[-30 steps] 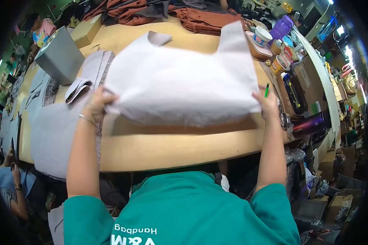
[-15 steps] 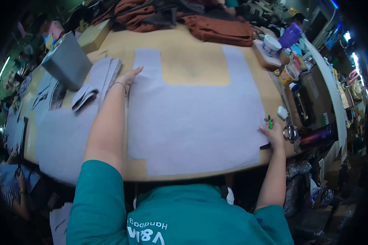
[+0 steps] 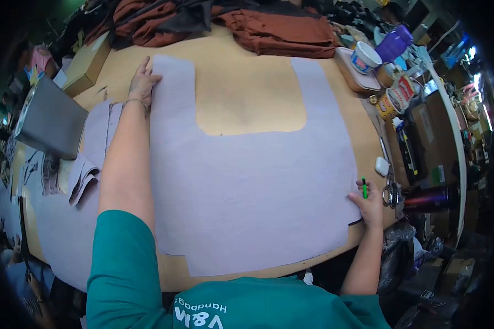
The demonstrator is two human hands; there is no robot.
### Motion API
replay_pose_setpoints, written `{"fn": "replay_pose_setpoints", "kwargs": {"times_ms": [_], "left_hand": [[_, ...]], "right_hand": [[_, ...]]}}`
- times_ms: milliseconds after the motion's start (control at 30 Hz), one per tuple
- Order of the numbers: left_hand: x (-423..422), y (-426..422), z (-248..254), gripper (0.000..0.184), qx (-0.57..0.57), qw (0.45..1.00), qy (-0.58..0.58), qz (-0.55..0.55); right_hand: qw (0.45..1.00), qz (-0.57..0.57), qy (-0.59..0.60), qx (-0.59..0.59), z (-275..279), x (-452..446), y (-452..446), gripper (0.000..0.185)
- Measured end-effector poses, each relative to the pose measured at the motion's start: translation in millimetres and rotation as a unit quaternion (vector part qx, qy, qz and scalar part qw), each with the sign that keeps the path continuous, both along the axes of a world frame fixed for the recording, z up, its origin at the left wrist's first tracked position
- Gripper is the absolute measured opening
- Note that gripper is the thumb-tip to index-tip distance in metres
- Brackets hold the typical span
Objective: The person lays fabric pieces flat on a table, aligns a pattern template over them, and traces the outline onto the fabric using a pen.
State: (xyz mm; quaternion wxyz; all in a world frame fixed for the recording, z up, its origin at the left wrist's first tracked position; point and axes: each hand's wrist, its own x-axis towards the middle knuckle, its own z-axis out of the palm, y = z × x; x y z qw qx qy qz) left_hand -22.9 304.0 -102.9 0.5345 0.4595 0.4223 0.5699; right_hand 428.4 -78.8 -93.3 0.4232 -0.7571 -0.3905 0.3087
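Note:
A large light-grey fabric piece point(image 3: 252, 186) lies flat on the wooden table point(image 3: 250, 98), with two straps pointing away from me and a rounded gap between them. My left hand point(image 3: 143, 83) rests at the outer edge of its left strap, fingers apart. At the lower right edge of the fabric is my right hand point(image 3: 369, 204), its fingers closed round a green pen point(image 3: 364, 188) that stands upright. Something dark shows under the fabric edge beside that hand.
Left: grey metal block point(image 3: 50, 118), folded grey fabric point(image 3: 84, 178), cardboard box point(image 3: 88, 64). Brown-red cloth point(image 3: 280, 33) lies at the back. Right: scissors point(image 3: 390, 193), white case point(image 3: 382, 166), tubs point(image 3: 366, 57), dark purple bottle point(image 3: 431, 199). Another person's hand point(image 3: 34, 282) shows lower left.
The fabric, earlier lifted between both hands, now lies flat on the table. My left hand has moved up to the strap's edge. My right hand has moved lower in view, still with the pen.

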Motion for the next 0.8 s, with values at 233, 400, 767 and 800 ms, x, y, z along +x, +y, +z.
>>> {"fn": "replay_pose_setpoints", "kwargs": {"times_ms": [233,400,767,800], "left_hand": [[7,-44,5,0.073,-0.022,0.951,0.288,0.11],[-15,-145,1,0.071,0.072,0.761,0.642,0.062],[-21,-213,-12,0.038,0.03,0.74,0.654,0.153],[-12,-218,-6,0.042,-0.017,0.71,0.682,0.173]], "right_hand": [[0.997,-0.028,0.038,0.054,-8,-3,-4,0.036],[0.991,0.029,0.123,0.053,6,-12,-39,0.045],[0.994,0.083,-0.059,0.045,6,-63,-97,0.05],[0.989,0.087,-0.086,0.084,0,-63,-101,0.046]]}}
